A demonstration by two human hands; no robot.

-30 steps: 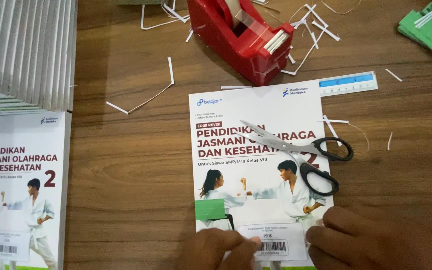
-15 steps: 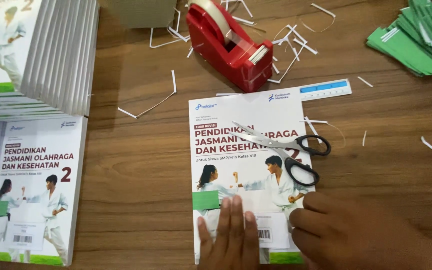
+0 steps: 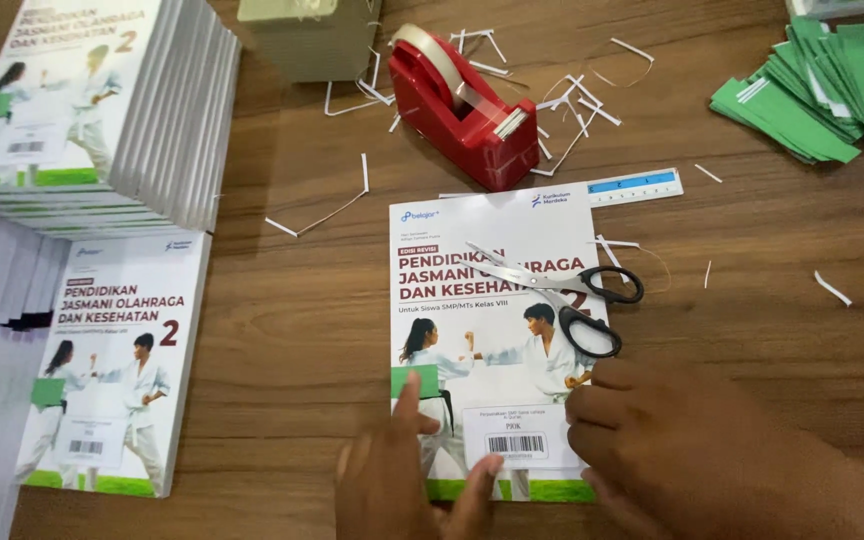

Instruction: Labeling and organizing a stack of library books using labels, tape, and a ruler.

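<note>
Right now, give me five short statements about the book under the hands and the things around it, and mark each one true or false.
1. The black-handled scissors lie on the cover of the white book. True.
2. The red tape dispenser stands on top of the book. False: it stands on the wooden table beyond the book's top edge.
3. Both the left hand and the right hand press on the lower part of the book, either side of the barcode label. True.
4. The green paper slips are piled beside the left hand. False: they lie at the far right of the table.
5. The blue-and-white ruler rests across the scissors. False: it lies on the table by the book's upper right corner.
</note>
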